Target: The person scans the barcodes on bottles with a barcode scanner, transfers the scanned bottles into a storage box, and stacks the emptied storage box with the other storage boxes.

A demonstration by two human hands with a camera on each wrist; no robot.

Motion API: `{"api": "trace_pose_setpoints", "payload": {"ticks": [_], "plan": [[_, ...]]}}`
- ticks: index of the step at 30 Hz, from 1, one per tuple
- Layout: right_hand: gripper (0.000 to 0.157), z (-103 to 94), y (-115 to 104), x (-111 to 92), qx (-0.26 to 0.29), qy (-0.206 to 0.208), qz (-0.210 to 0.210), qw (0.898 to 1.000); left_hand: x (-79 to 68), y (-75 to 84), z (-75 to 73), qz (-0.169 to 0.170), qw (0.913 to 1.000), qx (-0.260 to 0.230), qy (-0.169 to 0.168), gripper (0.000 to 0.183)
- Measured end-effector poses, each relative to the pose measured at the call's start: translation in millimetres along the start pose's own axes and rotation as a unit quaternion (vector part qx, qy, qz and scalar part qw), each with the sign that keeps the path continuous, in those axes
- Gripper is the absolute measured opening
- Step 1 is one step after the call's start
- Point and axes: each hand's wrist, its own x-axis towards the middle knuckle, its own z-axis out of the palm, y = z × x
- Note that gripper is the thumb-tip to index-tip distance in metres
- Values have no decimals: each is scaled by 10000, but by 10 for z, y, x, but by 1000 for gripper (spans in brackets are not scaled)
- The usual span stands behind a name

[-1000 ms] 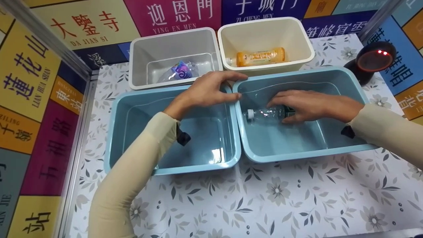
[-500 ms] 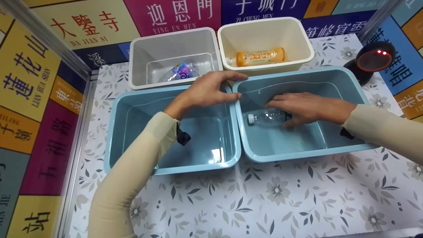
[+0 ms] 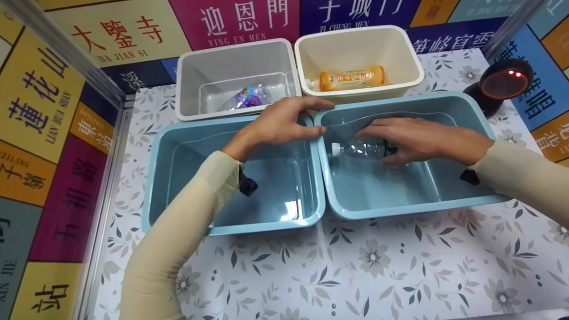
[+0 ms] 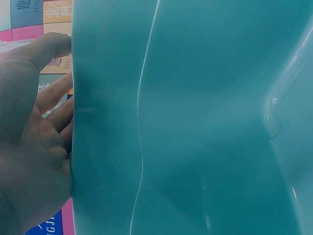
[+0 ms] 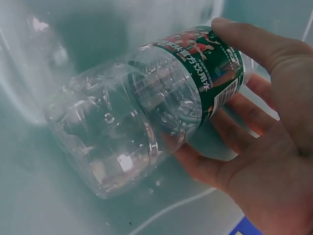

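A clear plastic water bottle (image 3: pixel 362 149) with a white cap and a dark green label lies on its side within the right blue bin (image 3: pixel 382 193), cap toward the left. My right hand (image 3: pixel 422 140) grips it at the label. In the right wrist view the thumb (image 5: pixel 244 41) presses on the green label, while the fingers curve beneath the bottle (image 5: pixel 195 73). My left hand (image 3: pixel 280 122) rests loosely at the far inner corner of the left blue bin (image 3: pixel 233 229), thumb and forefinger spread toward the neighbouring rim.
Behind stand a grey bin (image 3: pixel 191 84) holding a clear bottle with a purple label (image 3: pixel 249 97), and a cream bin (image 3: pixel 355 44) holding an orange-labelled bottle (image 3: pixel 351 78). A black device with red lights (image 3: pixel 504 82) stands at right on the flower-patterned table cover (image 3: pixel 373 266).
Over the last half second, my right hand and the bottle have shifted slightly up in the head view, after dipping a little before. The left hand keeps its place at the rims.
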Motion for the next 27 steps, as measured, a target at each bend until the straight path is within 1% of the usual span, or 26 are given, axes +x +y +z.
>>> {"api": "trace_pose_setpoints", "payload": {"ticks": [4,8,11,21,27], "plan": [[81,-77,-25,-57,-58,199,-32,9998,3,2,4,-1,10000,61,30,60],[81,-150,-51,-127,-59,333,51,9994,2,2,9,2,10000,96,20,59],[81,-205,-65,-178,-43,428,83,9990,-4,5,10,7,10000,29,-4,59],[81,-394,-116,-285,-202,900,-160,9956,0,8,12,34,10000,-59,-17,59],[85,-514,-161,-351,-210,1043,-52,9943,-7,6,13,36,10000,-45,-7,60]]}}
